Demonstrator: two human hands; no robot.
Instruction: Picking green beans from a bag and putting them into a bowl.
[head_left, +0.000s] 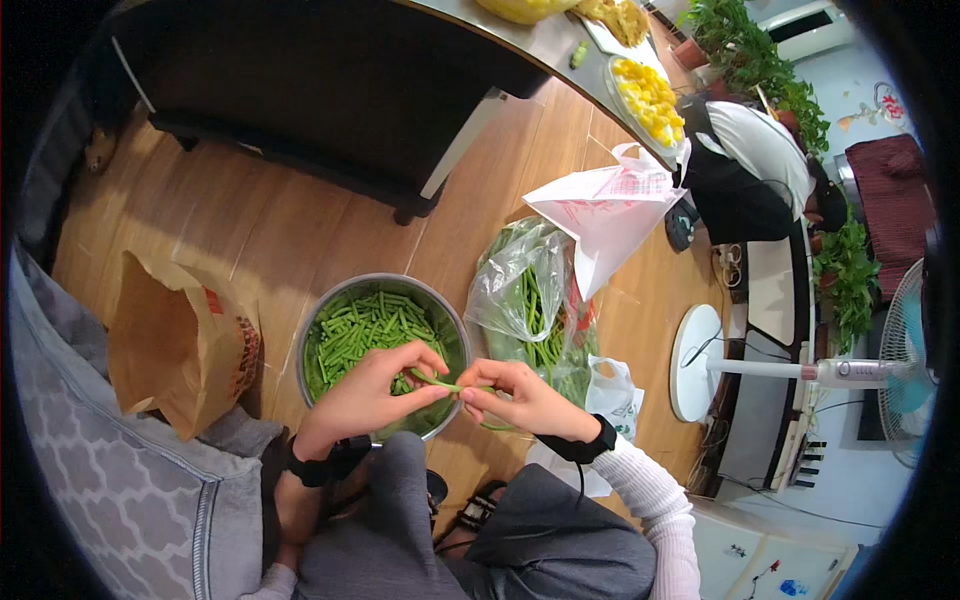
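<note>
Between my two hands a long green bean (439, 382) is pinched over the right rim of a steel bowl (459, 330). My left hand (375, 386) grips the bean with thumb and fingertips above the bowl. Just right of it, my right hand (514, 394) holds the same bean, whose other end curls below the fingers. Short cut pieces of green bean (367, 330) fill much of the bowl. Beyond my right hand lies a clear plastic bag (517, 307) with whole long beans (536, 322) inside.
An open brown paper bag (180, 337) stands left of the bowl. A white plastic bag (607, 210), a small bag (611, 390) and a white fan (697, 364) are to the right. A table (559, 56) bears yellow food (645, 97). Another person (750, 172) bends at the upper right.
</note>
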